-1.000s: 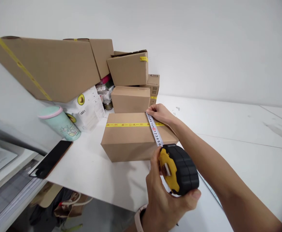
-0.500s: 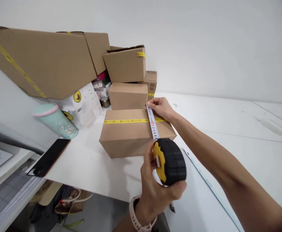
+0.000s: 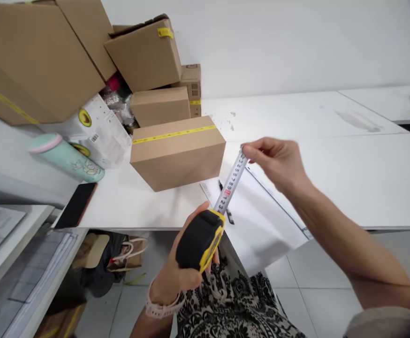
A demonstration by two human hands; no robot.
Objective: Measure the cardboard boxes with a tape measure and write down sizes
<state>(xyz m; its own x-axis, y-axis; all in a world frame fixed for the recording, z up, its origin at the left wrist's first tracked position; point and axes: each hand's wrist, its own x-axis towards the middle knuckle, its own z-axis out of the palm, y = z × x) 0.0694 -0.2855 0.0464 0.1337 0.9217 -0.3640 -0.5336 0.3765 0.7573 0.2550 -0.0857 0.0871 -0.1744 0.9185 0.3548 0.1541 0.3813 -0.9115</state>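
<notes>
My left hand (image 3: 182, 263) is wrapped round a black and yellow tape measure (image 3: 201, 239) at the lower middle. The white blade (image 3: 233, 179) runs out of the case, up and to the right. Its end is pinched between the thumb and fingers of my right hand (image 3: 274, 162). To the left of the blade, apart from it, a closed cardboard box (image 3: 178, 152) with yellow tape along its top rests on the white table (image 3: 120, 206). Under the blade lie a white paper sheet (image 3: 261, 220) and a black pen (image 3: 230, 217).
Cardboard boxes (image 3: 145, 56) are piled at the back left beside white avocado-print cartons (image 3: 102, 136). A mint tumbler (image 3: 71, 157) and a black phone (image 3: 76, 205) lie at the left. White shelves (image 3: 18, 234) with papers stand nearest the left edge.
Both hands have moved the tape measure off the box, towards me and the right. The blade now slants over the paper, and the case has turned. The view has shifted right and down.
</notes>
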